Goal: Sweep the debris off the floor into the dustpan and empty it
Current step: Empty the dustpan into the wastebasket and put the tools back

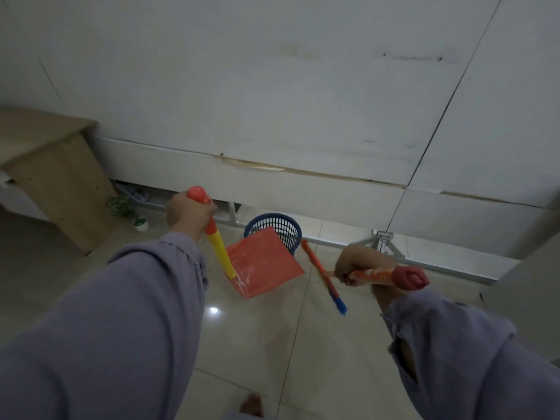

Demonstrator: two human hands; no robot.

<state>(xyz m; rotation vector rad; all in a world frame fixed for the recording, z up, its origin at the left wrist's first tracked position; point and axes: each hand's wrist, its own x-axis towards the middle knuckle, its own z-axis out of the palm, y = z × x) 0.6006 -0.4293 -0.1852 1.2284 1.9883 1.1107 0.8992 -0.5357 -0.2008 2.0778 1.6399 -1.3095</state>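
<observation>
My left hand (188,215) grips the orange and yellow handle of a red dustpan (262,262). The pan hangs tilted above the floor, its far corner over the rim of a blue mesh waste basket (280,227). My right hand (360,265) holds the orange handle of a broom (380,275). The broom's orange and blue head (325,278) hangs just right of the dustpan, apart from it. I see no debris inside the pan or on the floor.
A white panelled wall (303,101) rises behind the basket, with metal brackets (383,244) along its base. A wooden desk (54,177) stands at the left, a small potted plant (133,212) beside it. Glossy beige tiles (257,344) cover the floor. A bare foot (251,404) shows at the bottom.
</observation>
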